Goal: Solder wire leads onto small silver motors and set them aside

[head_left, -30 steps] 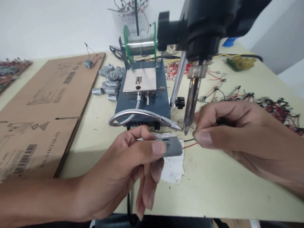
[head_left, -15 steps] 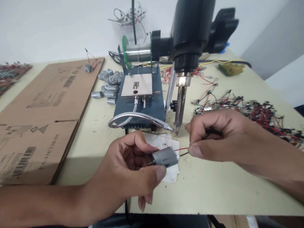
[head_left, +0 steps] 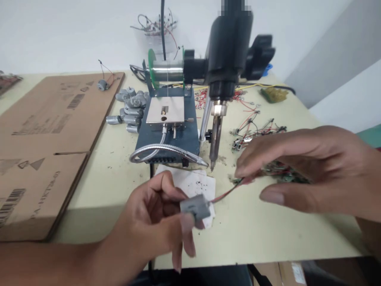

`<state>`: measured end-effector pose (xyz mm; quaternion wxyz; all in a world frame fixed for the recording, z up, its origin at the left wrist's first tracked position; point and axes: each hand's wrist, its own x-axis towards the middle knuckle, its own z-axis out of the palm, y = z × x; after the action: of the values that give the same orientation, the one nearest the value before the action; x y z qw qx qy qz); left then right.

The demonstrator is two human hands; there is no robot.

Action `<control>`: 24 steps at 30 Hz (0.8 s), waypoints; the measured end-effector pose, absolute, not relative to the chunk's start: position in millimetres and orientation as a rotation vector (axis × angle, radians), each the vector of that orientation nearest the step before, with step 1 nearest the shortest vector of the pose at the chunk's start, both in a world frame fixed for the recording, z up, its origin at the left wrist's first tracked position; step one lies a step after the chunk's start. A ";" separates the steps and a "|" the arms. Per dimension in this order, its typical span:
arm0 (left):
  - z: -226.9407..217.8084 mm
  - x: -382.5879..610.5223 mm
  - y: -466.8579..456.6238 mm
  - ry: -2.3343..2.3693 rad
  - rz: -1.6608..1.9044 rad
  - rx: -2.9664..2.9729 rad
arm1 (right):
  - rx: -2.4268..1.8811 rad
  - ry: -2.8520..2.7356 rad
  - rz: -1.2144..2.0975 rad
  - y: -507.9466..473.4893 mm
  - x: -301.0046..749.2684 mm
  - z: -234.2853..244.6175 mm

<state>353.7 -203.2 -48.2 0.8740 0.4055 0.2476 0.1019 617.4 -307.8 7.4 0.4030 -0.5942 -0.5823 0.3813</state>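
Head view. Landmark: the blue soldering station (head_left: 166,147).

In front of the station: your left hand (head_left: 149,210), closed, fingers curled around a small grey DC motor (head_left: 195,207), held above a sheet of white paper (head_left: 190,184).

Right of the motor: a red lead (head_left: 226,194) runs from the motor up to your right hand (head_left: 297,171). That hand is half open, with the thumb apart from the fingers. You cannot tell from this view whether the fingertips pinch the lead.

Right of the station: a black soldering gun (head_left: 224,59), tip pointing down.

Behind the station: a solder spool (head_left: 166,69).

Left of the station: a heap of grey motors (head_left: 131,107) and a cardboard sheet (head_left: 44,147).

Step in hand, as judged: you are positioning the motor and its lead. Your next move calls for a firm hold on the lead's free end.
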 end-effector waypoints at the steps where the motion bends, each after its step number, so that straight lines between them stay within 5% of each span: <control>1: -52.1 348.8 -208.1 0.497 0.214 0.853 | -1.526 -1.524 0.943 -310.5 622.7 10.6; 9: -78.6 320.4 -232.4 0.314 0.267 1.082 | -1.776 -1.968 0.512 -334.5 616.5 -11.0; 15: -74.3 326.5 -231.5 0.306 0.182 1.033 | -1.956 -1.469 0.038 -386.2 583.4 -42.7; 24: -68.3 332.0 -235.7 0.240 0.143 1.022 | -1.954 -1.390 0.230 -386.8 542.9 -80.9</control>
<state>332.0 -235.7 -68.3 0.8629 0.4875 0.1143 0.0680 542.9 -386.8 -80.9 0.3582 -0.7572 -0.5389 0.0892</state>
